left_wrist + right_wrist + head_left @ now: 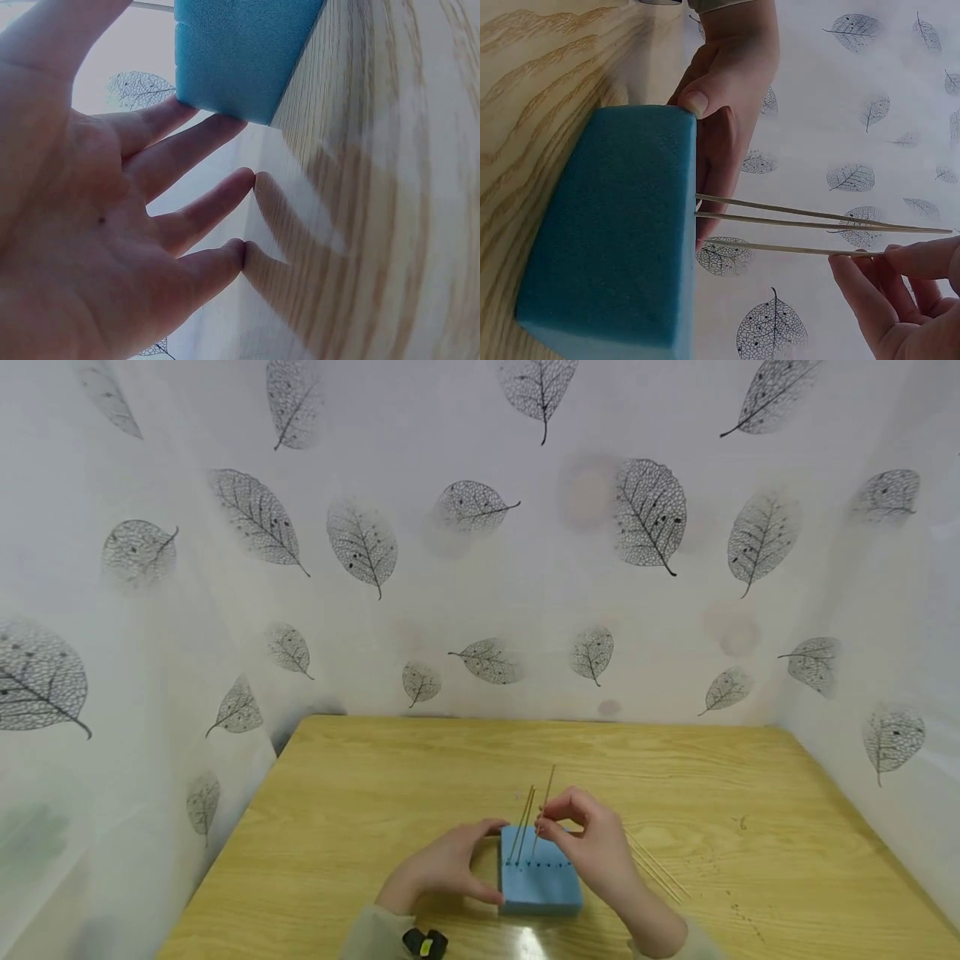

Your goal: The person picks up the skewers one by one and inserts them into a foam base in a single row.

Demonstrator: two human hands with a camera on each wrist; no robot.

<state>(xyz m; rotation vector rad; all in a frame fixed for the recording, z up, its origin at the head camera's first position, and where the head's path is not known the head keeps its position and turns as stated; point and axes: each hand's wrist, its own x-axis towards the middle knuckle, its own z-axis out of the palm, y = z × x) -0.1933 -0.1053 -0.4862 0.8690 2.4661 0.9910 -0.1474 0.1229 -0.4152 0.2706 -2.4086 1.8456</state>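
Note:
A blue foam block (542, 889) lies on the table with a row of several dark holes across its top. Two thin wooden sticks (795, 220) stand in the holes at its left end, leaning slightly. My left hand (447, 864) holds the block's left side, thumb at the near corner and fingertips at the far edge; two other fingertips touch the table in the left wrist view. Between thumb and fingers, my right hand (592, 839) pinches a third wooden stick (780, 248) near its middle. That stick's lower end is close to the third hole; contact is unclear.
Several loose wooden sticks (660, 870) lie on the wooden table (360, 777) to the right of the block, beside my right forearm. A leaf-patterned curtain (480, 585) surrounds the table's back and sides. A black device (425, 943) sits at my left wrist.

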